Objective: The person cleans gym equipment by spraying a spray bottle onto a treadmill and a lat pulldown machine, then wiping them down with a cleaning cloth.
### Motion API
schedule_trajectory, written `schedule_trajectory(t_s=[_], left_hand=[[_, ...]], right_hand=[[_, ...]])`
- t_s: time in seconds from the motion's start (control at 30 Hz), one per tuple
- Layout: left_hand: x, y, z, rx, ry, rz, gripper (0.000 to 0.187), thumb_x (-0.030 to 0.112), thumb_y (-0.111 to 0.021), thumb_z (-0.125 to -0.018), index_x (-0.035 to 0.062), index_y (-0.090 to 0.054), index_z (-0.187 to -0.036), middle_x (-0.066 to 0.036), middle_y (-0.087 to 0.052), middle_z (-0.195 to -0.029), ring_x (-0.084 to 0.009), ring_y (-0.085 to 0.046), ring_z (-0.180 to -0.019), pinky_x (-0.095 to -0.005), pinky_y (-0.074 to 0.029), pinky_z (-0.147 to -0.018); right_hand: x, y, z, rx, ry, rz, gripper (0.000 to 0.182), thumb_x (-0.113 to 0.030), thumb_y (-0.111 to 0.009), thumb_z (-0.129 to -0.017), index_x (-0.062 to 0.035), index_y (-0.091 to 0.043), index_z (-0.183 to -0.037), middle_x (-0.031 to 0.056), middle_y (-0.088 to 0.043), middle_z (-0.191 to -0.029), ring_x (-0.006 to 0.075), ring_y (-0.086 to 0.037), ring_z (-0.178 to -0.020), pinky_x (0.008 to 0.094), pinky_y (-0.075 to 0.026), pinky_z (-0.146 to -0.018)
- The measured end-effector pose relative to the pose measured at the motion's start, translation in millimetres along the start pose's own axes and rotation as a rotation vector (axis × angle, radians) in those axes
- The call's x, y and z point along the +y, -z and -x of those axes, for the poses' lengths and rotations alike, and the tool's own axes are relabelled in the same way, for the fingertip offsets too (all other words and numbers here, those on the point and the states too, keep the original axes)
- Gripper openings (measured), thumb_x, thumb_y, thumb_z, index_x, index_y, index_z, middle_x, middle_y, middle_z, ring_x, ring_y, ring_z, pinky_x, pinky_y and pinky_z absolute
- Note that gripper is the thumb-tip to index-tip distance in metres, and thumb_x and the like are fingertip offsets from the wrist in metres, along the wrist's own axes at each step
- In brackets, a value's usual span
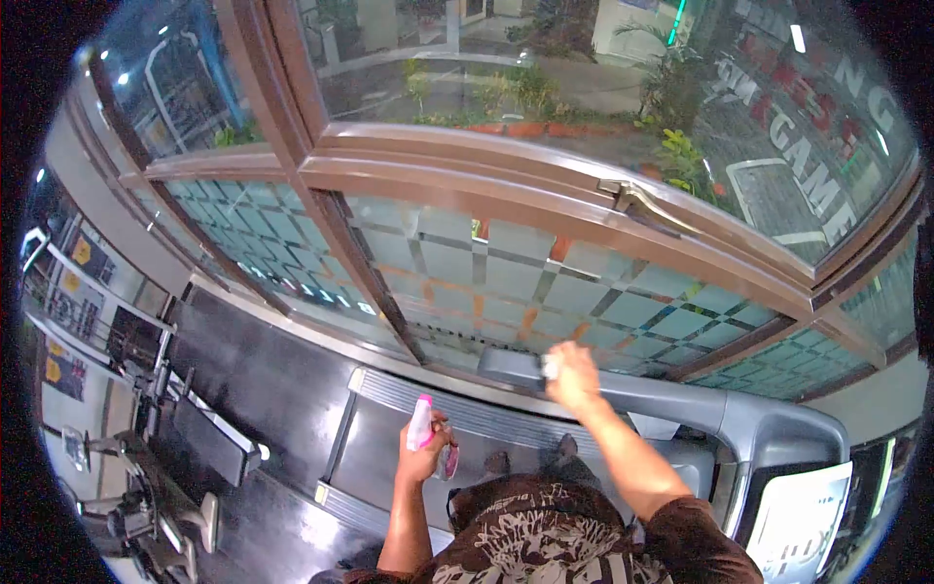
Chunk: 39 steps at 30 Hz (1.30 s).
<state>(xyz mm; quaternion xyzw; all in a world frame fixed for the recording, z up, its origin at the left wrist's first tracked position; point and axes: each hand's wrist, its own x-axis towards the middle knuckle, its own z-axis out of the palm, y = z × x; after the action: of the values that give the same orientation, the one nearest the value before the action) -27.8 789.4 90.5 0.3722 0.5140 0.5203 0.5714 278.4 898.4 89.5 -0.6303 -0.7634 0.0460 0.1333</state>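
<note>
My left hand (424,453) grips a spray bottle (421,424) with a pink and white top and a clear body, held upright in front of my body. Farther forward, my right hand (574,378) is closed around a small white cloth or tissue (551,366), mostly hidden by the fingers. That hand is at the grey handrail (642,391) of a treadmill, close to its forward end. Whether the cloth presses on the rail is hard to make out. Beneath me is the treadmill deck (389,438), where my feet show.
A brown-framed window (409,161) with frosted squares stands just beyond the handrail, with a metal handle (642,204). The treadmill console (800,516) is at right. A bench (209,428) and gym machines (146,487) stand on the dark floor at left.
</note>
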Motion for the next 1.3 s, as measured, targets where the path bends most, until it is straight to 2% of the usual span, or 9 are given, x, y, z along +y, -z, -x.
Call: schedule_trajectory(t_s=[0.2,0.33,0.53,0.7,0.87,1.0,1.07,1.2,1.3], left_hand=[[-38.7,54.8,44.5,0.262,0.055,-0.023,0.020,0.002,-0.067,-0.084,-0.0043,-0.062,-0.101,-0.002,-0.058,-0.076,-0.0134,-0.061,-0.067,-0.0330,-0.056,-0.064],[-40.2,70.8,56.9,0.365,0.023,-0.022,0.022,0.003,-0.068,-0.084,-0.0041,-0.060,-0.103,-0.004,-0.059,-0.077,-0.0142,-0.062,-0.068,-0.0333,-0.056,-0.064],[-2.8,42.4,28.5,0.237,-0.059,0.090,0.023,0.003,-0.066,-0.084,-0.0032,-0.057,-0.105,-0.004,-0.058,-0.075,-0.0168,-0.063,-0.068,-0.0331,-0.054,-0.064],[2.2,32.0,34.9,0.188,-0.053,0.057,0.024,0.003,-0.067,-0.084,-0.0022,-0.057,-0.106,-0.004,-0.059,-0.075,-0.0159,-0.063,-0.068,-0.0308,-0.053,-0.064],[-38.6,68.9,67.5,0.282,0.006,-0.093,0.022,0.002,-0.065,-0.085,-0.0018,-0.057,-0.105,-0.003,-0.059,-0.074,-0.0146,-0.064,-0.067,-0.0305,-0.053,-0.064],[-44.7,84.3,105.2,0.465,0.041,0.023,0.021,0.000,-0.062,-0.086,0.0005,-0.056,-0.106,-0.003,-0.058,-0.080,-0.0138,-0.060,-0.068,-0.0310,-0.053,-0.066],[-52.2,95.9,111.4,0.507,0.007,0.068,0.021,0.000,-0.062,-0.087,0.0014,-0.055,-0.107,-0.004,-0.057,-0.083,-0.0145,-0.059,-0.069,-0.0308,-0.052,-0.067],[-47.9,105.6,97.0,0.486,0.000,0.051,0.021,0.000,-0.064,-0.087,0.0010,-0.056,-0.107,-0.004,-0.057,-0.083,-0.0146,-0.058,-0.069,-0.0302,-0.050,-0.066],[-35.1,101.7,63.6,0.404,-0.057,-0.013,0.024,0.001,-0.067,-0.086,-0.0008,-0.058,-0.108,-0.004,-0.057,-0.082,-0.0144,-0.059,-0.069,-0.0306,-0.052,-0.066]], right_hand=[[85.4,30.6,56.3,0.134,-0.611,0.050,0.056,-0.006,-0.074,-0.065,-0.0055,-0.052,-0.116,0.0170,-0.053,-0.114,0.0404,-0.057,-0.101,0.0490,-0.051,-0.086],[0.8,-0.4,30.5,-0.021,-0.426,0.032,0.057,-0.009,-0.076,-0.063,-0.0064,-0.053,-0.116,0.0166,-0.053,-0.112,0.0377,-0.058,-0.099,0.0477,-0.051,-0.087],[-108.4,-52.0,-30.0,-0.162,0.205,-0.168,0.055,-0.004,-0.070,-0.069,-0.0083,-0.054,-0.121,0.0142,-0.051,-0.121,0.0373,-0.053,-0.109,0.0495,-0.049,-0.090],[-110.6,-66.3,-45.8,-0.168,0.281,0.152,0.043,-0.008,-0.064,-0.079,-0.0116,-0.058,-0.121,0.0113,-0.055,-0.124,0.0333,-0.054,-0.111,0.0470,-0.046,-0.092],[-41.3,-1.9,-24.1,-0.249,0.015,0.103,0.047,-0.017,-0.072,-0.073,-0.0144,-0.059,-0.118,0.0117,-0.058,-0.115,0.0349,-0.061,-0.101,0.0482,-0.053,-0.083],[36.9,30.0,3.1,-0.267,-0.313,0.125,0.048,-0.022,-0.073,-0.077,-0.0107,-0.055,-0.120,0.0146,-0.059,-0.121,0.0388,-0.061,-0.109,0.0493,-0.052,-0.090],[42.4,37.8,-3.7,-0.215,-0.396,0.177,0.044,-0.015,-0.074,-0.076,-0.0086,-0.056,-0.116,0.0147,-0.060,-0.118,0.0384,-0.062,-0.108,0.0510,-0.055,-0.085],[-8.6,5.7,-28.6,0.053,0.063,-0.025,0.040,-0.003,-0.068,-0.071,-0.0078,-0.061,-0.110,0.0142,-0.061,-0.110,0.0378,-0.060,-0.096,0.0472,-0.051,-0.084],[-88.0,-27.1,-34.5,-0.130,0.368,0.028,0.035,-0.006,-0.068,-0.070,-0.0139,-0.066,-0.104,0.0072,-0.059,-0.110,0.0292,-0.055,-0.106,0.0473,-0.047,-0.083]])
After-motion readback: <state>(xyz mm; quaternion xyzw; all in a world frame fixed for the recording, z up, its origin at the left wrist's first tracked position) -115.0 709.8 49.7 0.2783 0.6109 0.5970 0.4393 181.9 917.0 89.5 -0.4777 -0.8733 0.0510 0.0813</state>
